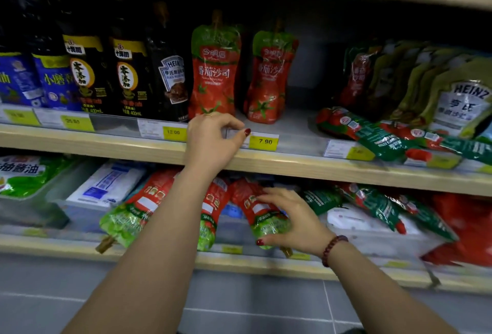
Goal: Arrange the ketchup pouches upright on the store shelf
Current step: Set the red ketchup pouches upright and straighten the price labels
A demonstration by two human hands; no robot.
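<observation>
Two red-and-green ketchup pouches stand upright on the middle shelf (298,131), one at the front (214,72) and one to its right, further back (270,78). My left hand (213,139) rests on the shelf's front edge just below the front pouch, fingers curled, holding nothing. On the lower shelf several ketchup pouches lie flat with their spouts toward me. My right hand (292,220) is spread over one of these lying pouches (262,212), thumb at its green end, fingers around it.
Dark sauce bottles (127,75) stand left of the upright pouches. Heinz pouches (452,94) lean at the right, with green-and-red pouches (378,134) lying over the shelf edge. White packets (106,182) and a grey bin (34,208) sit lower left.
</observation>
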